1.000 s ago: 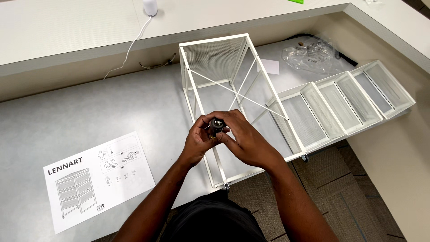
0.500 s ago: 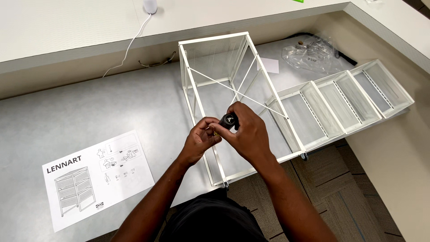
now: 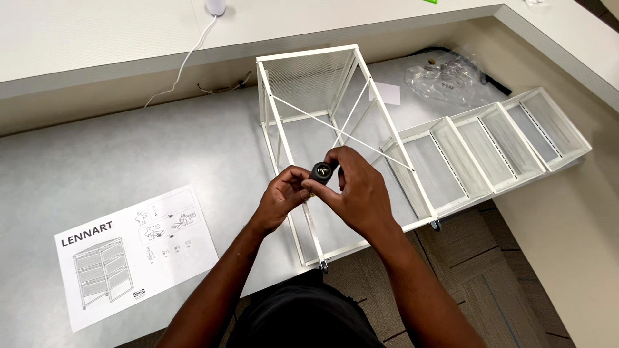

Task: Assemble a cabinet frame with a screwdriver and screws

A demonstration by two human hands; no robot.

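A small black caster wheel (image 3: 321,171) sits pinched between the fingertips of both hands, just above the white wire frame (image 3: 335,138) lying on its side on the grey desk (image 3: 129,154). The right hand (image 3: 358,190) grips it from above; the left hand (image 3: 284,196) pinches its lower part. An instruction sheet (image 3: 132,248) lies left of the frame.

The scene is viewed from a single head-worn camera, aimed steeply down from close above at the grey worktop (image 3: 129,154), with the hands (image 3: 322,190) held near frame centre.
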